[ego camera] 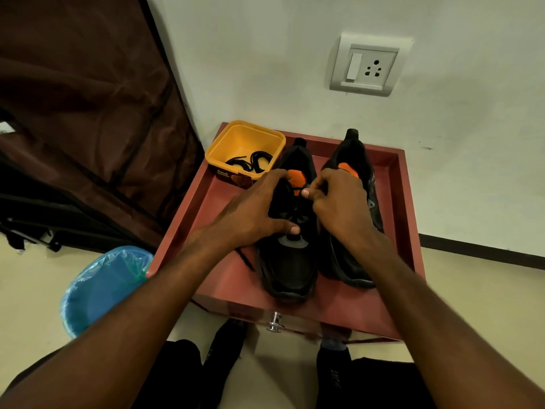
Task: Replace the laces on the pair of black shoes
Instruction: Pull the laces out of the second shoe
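Two black shoes with orange insoles stand side by side on a red cabinet top (218,190), toes toward me. My left hand (250,211) rests on the left shoe (287,267), thumb pressing near its lower eyelets, fingers spread over the tongue. My right hand (336,202) pinches a black lace (298,199) above that shoe's upper eyelets. A loose lace end (244,258) trails on the cabinet left of the shoe. The right shoe (354,160) is partly hidden by my right hand. A yellow tub (244,134) at the back left holds coiled black laces (253,160).
A white wall with a socket plate (368,66) stands behind the cabinet. A blue-lined bin (100,287) sits on the floor at the left, beside a brown fabric wardrobe (88,113). My black-socked feet (227,343) are below the cabinet's drawer knob (275,321).
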`<state>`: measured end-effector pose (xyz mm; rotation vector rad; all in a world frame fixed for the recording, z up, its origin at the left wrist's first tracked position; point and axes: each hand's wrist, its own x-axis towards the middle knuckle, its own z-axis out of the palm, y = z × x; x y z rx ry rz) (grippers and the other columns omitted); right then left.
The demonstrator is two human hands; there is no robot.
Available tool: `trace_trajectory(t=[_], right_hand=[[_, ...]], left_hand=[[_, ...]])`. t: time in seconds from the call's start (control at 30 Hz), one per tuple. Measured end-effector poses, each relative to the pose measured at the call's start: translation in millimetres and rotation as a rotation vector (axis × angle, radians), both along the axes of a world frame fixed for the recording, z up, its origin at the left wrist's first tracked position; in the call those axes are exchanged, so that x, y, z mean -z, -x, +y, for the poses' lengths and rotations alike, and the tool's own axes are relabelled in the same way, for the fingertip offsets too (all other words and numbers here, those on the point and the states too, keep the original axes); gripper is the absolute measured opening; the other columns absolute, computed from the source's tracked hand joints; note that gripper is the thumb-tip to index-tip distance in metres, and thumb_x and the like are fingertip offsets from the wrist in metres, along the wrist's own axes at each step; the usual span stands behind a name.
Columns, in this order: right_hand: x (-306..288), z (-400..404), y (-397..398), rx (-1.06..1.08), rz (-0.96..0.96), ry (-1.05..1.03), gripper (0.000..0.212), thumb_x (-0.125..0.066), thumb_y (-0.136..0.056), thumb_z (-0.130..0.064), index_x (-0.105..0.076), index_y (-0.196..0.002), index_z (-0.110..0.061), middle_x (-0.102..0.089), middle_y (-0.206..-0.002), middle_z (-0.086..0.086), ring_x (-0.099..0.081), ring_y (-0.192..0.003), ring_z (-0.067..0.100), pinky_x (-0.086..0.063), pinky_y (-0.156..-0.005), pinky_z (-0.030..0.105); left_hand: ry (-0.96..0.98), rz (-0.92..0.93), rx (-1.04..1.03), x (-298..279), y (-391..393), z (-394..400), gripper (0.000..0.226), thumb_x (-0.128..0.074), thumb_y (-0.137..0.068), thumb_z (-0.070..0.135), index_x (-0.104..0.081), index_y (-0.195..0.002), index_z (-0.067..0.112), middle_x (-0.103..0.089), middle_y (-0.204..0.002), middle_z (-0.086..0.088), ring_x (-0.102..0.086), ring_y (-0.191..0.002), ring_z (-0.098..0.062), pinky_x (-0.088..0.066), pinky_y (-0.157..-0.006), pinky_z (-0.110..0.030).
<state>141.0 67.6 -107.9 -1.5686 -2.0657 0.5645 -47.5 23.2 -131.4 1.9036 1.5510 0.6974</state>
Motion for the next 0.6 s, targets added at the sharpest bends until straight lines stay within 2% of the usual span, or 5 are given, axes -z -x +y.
trace_trajectory(t=[0.1,0.3,0.4,0.5,0.6], right_hand=[[-7.7,-6.4,4.0,0.017,0.225,0.199,0.02,-0.059,-0.104,-0.018,-0.067,-0.086,-0.015,-0.058,-0.083,-0.008,-0.054,-0.071,0.004,-0.044,-0.065,0.021],[-25.3,7.6,-8.3,0.211,1.741,0.895,0.026,-0.047,-0.105,-0.019,-0.056,-0.081,-0.021,-0.07,-0.091,-0.003,-0.071,-0.103,0.02,-0.045,-0.098,0.046],[-19.7,5.3,-5.2,0.239,1.942,0.88,0.033,-0.042,-0.106,-0.015,-0.054,-0.076,-0.016,-0.057,-0.068,-0.004,-0.068,-0.067,0.015,-0.051,-0.087,0.045],[-22.8,6.7,-9.7,0.148,2.235,0.832,0.049,-0.037,-0.11,-0.014,-0.057,-0.067,-0.009,-0.041,-0.055,-0.003,-0.042,-0.038,0.01,-0.049,-0.048,0.027],[-34.6,14.1,-23.5,0.088,2.005,0.728,0.038,-0.041,-0.111,-0.028,-0.052,-0.078,-0.014,-0.038,-0.054,-0.005,-0.03,-0.035,0.006,-0.031,-0.034,0.019]], left_hand=[[0.013,-0.001,-0.003,-0.1,0.3,0.0,0.1,-0.091,-0.072,0.048,-0.029,-0.149,0.038,-0.043,-0.151,0.015,-0.047,-0.135,-0.009,-0.052,-0.105,-0.042],[0.011,-0.009,-0.005,-3.5,-0.6,-0.7,0.098,-0.092,-0.071,0.046,-0.031,-0.148,0.04,-0.043,-0.151,0.019,-0.046,-0.136,-0.007,-0.05,-0.107,-0.04],[0.013,-0.01,0.006,-3.2,0.6,-0.3,0.097,-0.091,-0.072,0.046,-0.031,-0.148,0.041,-0.041,-0.152,0.02,-0.043,-0.139,-0.006,-0.049,-0.109,-0.043],[-0.024,0.015,0.038,-1.5,2.7,1.7,0.093,-0.09,-0.073,0.049,-0.034,-0.147,0.041,-0.039,-0.152,0.021,-0.042,-0.14,-0.007,-0.049,-0.108,-0.048],[-0.039,0.02,0.035,0.2,3.7,3.6,0.09,-0.089,-0.073,0.05,-0.038,-0.146,0.04,-0.04,-0.149,0.021,-0.043,-0.138,-0.008,-0.05,-0.106,-0.048]])
